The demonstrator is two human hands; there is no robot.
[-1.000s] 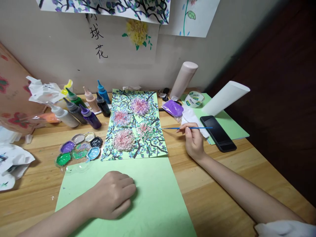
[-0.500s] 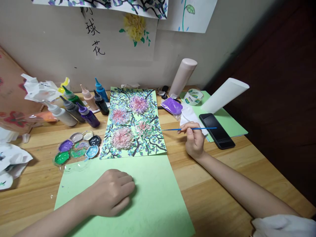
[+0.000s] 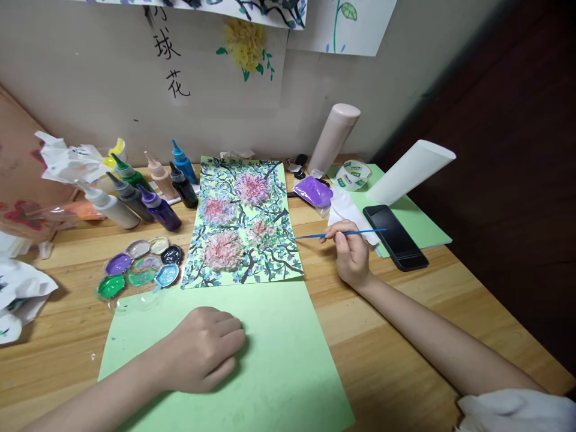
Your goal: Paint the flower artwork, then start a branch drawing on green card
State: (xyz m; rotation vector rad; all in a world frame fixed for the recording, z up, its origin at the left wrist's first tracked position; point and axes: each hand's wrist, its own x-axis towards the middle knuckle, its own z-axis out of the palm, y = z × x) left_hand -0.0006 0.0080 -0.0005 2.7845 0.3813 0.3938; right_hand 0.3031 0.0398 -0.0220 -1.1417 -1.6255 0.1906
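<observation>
My right hand [image 3: 351, 255] pinches a thin blue paintbrush [image 3: 360, 232], whose tip points left at the right edge of a painted picture [image 3: 243, 280]. The picture shows dark branches, small blue and purple leaves and several fluffy raised flowers in pink, purple and red. My left hand [image 3: 207, 348] rests in a loose fist, knuckles up, on a plain light green sheet [image 3: 288, 360] in front of the picture. Its fingertips are curled under and hidden. Left of the picture lies a paint palette [image 3: 143, 271] with wells of purple, green, black, blue and pale paint.
Several paint bottles [image 3: 157, 208] stand at the back left beside crumpled tissue [image 3: 72, 159]. At the right are a phone [image 3: 396, 237], a purple packet [image 3: 314, 192], a tape roll [image 3: 354, 175], a pinkish bottle [image 3: 333, 141] and a white tube-shaped container [image 3: 411, 173].
My right hand and the paintbrush have shifted slightly left, and the brush's back end has moved in the same direction. My left hand stays in place on the green sheet.
</observation>
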